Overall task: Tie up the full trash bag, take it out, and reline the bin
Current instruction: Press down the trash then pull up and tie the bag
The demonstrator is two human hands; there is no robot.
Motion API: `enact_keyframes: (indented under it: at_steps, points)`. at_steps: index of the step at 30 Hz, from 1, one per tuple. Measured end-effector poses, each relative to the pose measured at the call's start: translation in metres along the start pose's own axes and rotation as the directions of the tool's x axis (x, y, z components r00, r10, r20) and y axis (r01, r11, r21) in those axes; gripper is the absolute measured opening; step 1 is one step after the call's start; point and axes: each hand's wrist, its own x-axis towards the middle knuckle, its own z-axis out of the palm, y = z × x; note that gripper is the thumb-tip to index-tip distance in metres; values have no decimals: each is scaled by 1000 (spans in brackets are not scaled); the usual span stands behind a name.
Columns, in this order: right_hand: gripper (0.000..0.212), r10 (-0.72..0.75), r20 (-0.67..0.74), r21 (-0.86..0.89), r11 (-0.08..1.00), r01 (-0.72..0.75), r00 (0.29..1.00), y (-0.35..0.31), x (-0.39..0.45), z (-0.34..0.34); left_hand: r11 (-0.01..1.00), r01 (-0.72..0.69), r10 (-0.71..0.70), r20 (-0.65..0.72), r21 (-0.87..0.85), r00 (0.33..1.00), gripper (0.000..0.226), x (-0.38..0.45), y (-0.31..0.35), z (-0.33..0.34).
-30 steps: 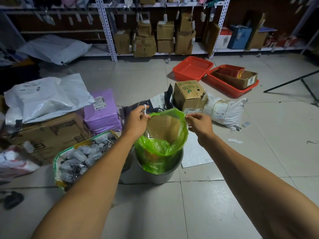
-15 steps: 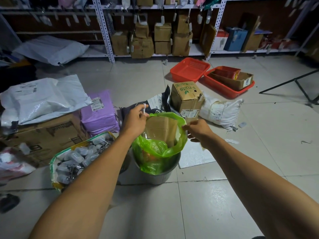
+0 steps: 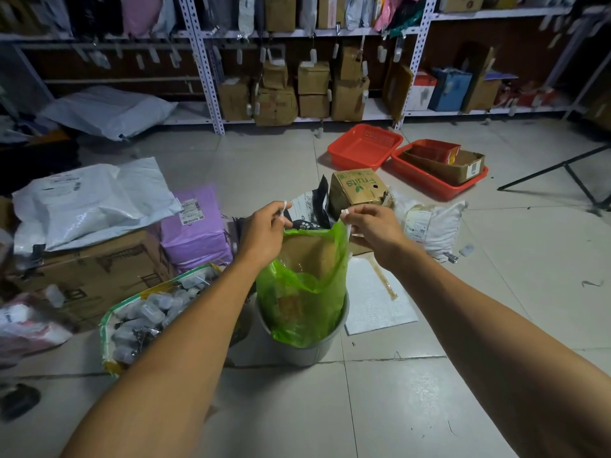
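A translucent green trash bag (image 3: 304, 292) stands in a small grey bin (image 3: 307, 353) on the tiled floor, with a piece of brown cardboard (image 3: 309, 256) showing inside its mouth. My left hand (image 3: 264, 233) pinches a white drawstring at the bag's left top edge. On the other side, my right hand (image 3: 372, 228) pinches the white drawstring at the right top edge. Both hands hold the bag's top stretched upward above the bin rim, and the mouth is pulled narrow.
Left of the bin sits a bag of small grey items (image 3: 145, 315), a cardboard box (image 3: 89, 272), a purple parcel (image 3: 195, 226) and white mailers (image 3: 89, 200). Behind are a "Fruits" box (image 3: 360, 186), a white sack (image 3: 433, 226) and red baskets (image 3: 363, 147). A white sheet (image 3: 373, 299) lies right of the bin.
Both hands have lifted the drawstrings and come closer together. The bag's top has risen out of the bin and its mouth has narrowed.
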Motion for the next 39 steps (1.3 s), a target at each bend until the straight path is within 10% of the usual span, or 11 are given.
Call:
enact_keyframes:
  at_steps: [39]
  points:
    - [6,-250,185,-124,953,275,950,34,29,56,996,3,17,231,-88,973,22,7,-25,20]
